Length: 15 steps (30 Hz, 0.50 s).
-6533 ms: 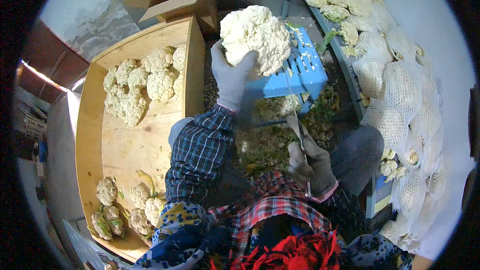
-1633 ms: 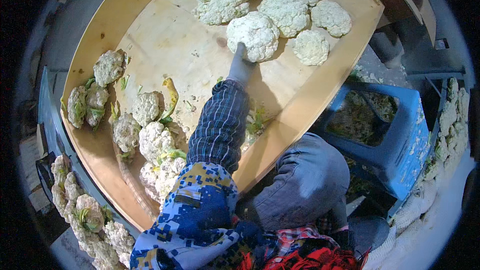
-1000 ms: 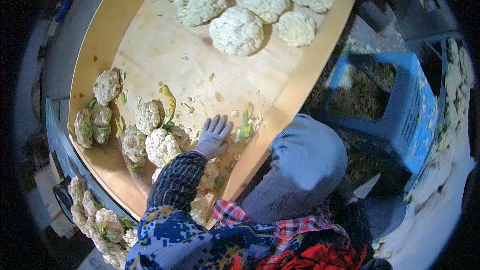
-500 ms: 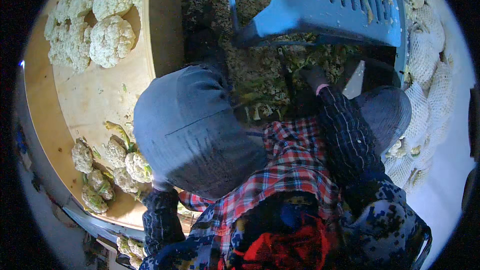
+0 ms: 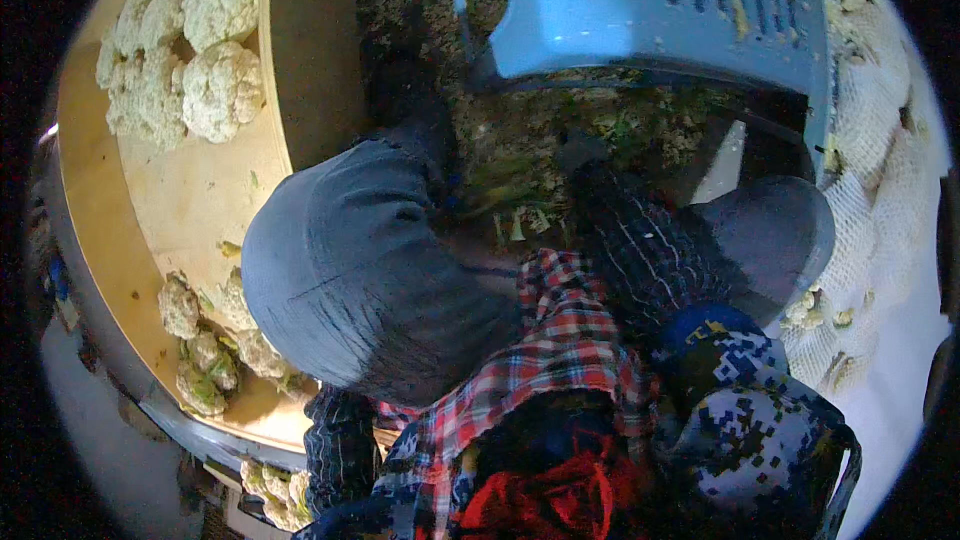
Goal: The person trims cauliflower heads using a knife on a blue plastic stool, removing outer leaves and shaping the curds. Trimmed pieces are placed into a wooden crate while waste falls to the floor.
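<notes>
My right hand [image 5: 583, 148] is dark and smeared, reaching into shadow between my knees, just above leaf and floret trimmings [image 5: 525, 215] below a blue plastic slatted stool [image 5: 560, 30]; whatever its fingers hold cannot be made out. My left sleeve [image 5: 335, 440] runs under my grey-trousered left knee [image 5: 340, 270], which hides that hand. Left of the knee stands a shallow wooden box [image 5: 95, 195], with several trimmed white cauliflowers [image 5: 220, 90] at its far end and rougher, leafy heads [image 5: 205, 380] at its near end.
White mesh sacks of cauliflower [image 5: 865, 120] line the right side beside a pale wall. More cauliflower heads [image 5: 275, 490] sit outside the box at lower left. My right knee [image 5: 770, 230] is beside the sacks.
My view has swung right from the box to the stool. My left hand, earlier spread in the box, has withdrawn behind my knee. My right arm has shifted leftward over the trimmings.
</notes>
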Motion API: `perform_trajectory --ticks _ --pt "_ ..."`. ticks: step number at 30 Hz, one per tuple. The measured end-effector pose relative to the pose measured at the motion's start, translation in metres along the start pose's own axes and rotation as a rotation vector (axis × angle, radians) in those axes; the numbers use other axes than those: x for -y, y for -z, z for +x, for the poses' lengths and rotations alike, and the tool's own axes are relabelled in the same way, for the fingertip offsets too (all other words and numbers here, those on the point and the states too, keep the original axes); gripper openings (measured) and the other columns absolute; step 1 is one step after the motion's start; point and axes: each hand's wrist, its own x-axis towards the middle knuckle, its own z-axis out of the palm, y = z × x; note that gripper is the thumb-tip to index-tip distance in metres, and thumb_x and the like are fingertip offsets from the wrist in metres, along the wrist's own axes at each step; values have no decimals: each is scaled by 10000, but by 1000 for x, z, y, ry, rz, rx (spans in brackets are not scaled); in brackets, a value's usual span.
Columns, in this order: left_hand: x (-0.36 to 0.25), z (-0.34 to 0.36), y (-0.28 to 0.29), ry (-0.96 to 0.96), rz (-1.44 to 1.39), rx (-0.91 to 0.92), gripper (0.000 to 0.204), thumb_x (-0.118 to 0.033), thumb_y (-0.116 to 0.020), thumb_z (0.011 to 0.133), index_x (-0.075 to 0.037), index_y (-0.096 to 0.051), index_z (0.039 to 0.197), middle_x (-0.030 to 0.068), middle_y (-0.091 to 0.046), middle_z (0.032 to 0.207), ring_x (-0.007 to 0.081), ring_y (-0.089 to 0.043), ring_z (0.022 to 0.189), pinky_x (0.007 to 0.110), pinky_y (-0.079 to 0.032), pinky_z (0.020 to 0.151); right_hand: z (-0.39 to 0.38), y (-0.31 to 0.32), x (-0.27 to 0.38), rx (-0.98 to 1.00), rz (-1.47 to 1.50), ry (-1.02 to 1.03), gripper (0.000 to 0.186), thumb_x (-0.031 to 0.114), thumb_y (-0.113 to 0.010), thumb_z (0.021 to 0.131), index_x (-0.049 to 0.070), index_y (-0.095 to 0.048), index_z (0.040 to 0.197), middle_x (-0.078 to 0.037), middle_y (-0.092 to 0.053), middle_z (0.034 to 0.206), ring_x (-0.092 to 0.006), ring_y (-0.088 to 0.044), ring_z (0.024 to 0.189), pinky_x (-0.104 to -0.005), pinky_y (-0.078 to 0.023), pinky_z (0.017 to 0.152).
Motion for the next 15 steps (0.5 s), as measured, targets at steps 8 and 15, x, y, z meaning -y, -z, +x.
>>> perform_trajectory --ticks 8,15 --pt "-52 62 36 -198 -203 -149 387 -126 -550 1011 18 -577 1369 159 -650 1313 262 -617 1206 390 -477 1048 -26 30 94 64 -173 166 398 377 -655 876 55 -713 1104 -204 -710 1076 -342 -691 958 -451 -532 856" --pt "-122 93 58 -526 -661 -319 382 -92 -531 1029 49 -557 1383 159 -633 1341 248 -596 1234 379 -461 1068 -57 99 148 133 -211 298 368 363 -683 827 54 -732 1021 -200 -726 1001 -339 -706 893 -439 -536 825"
